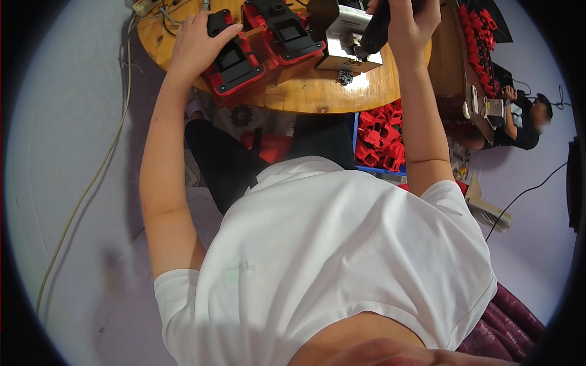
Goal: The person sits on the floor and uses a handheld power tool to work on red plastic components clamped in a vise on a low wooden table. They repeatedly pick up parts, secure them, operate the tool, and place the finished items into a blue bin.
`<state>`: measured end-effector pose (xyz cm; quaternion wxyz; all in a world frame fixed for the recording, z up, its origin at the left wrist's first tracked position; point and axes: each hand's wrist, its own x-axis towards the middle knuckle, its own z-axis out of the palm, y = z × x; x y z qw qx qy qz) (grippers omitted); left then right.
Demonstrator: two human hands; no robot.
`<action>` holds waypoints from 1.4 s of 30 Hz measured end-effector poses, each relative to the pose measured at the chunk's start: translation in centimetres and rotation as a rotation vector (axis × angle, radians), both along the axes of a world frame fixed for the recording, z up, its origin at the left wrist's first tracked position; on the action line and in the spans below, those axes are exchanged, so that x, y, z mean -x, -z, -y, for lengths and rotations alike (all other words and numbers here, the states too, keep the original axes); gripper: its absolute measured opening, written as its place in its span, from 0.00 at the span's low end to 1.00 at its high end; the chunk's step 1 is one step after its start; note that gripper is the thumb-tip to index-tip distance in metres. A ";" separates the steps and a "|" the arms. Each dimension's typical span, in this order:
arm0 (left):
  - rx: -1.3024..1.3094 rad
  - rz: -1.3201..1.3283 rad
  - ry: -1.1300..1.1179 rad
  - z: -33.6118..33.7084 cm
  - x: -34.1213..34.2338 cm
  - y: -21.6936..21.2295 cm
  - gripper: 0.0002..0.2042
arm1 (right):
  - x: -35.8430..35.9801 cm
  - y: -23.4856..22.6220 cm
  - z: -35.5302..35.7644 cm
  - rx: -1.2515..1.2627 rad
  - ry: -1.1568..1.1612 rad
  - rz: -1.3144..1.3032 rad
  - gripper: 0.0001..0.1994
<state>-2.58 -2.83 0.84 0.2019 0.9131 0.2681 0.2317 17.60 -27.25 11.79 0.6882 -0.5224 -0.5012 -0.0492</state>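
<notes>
My left hand (198,44) grips the upper left end of a red-and-black plastic fixture (237,68) on the round wooden table, its thumb stretched across the black part. Just right of it lies a second, similar red-and-black fixture (285,35). My right hand (415,23), partly cut off by the top edge, is closed around a black electric screwdriver (375,33). The tool's lower end is beside the front of a metal box-shaped screw feeder (348,30); its tip is hard to make out. A small heap of screws (345,77) lies by the feeder.
The wooden table (305,97) has a rounded near edge. Below it, a blue crate (355,137) holds many red plastic parts (379,137). Cables (174,21) lie at the back left. Another person (522,122) sits at a bench at far right with more red parts (479,43).
</notes>
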 end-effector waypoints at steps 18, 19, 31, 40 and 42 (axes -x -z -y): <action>0.119 -0.010 0.100 -0.6 0.9 -1.0 0.46 | 0.3 -1.3 -1.8 0.007 -0.008 -0.346 0.17; 0.143 0.019 0.129 -1.0 1.4 -1.1 0.48 | 0.8 -1.9 -3.5 -0.065 -0.049 -0.307 0.18; 0.772 0.219 0.068 0.5 2.8 -0.8 0.31 | 11.1 -0.4 -20.5 -0.393 -0.456 -0.147 0.12; 0.731 0.023 -0.083 1.1 2.6 -2.1 0.52 | 10.3 0.2 -22.1 -0.367 -0.457 -0.075 0.16; 0.731 0.039 -0.074 1.0 2.5 -1.8 0.52 | 10.4 -0.1 -21.9 -0.408 -0.455 -0.072 0.16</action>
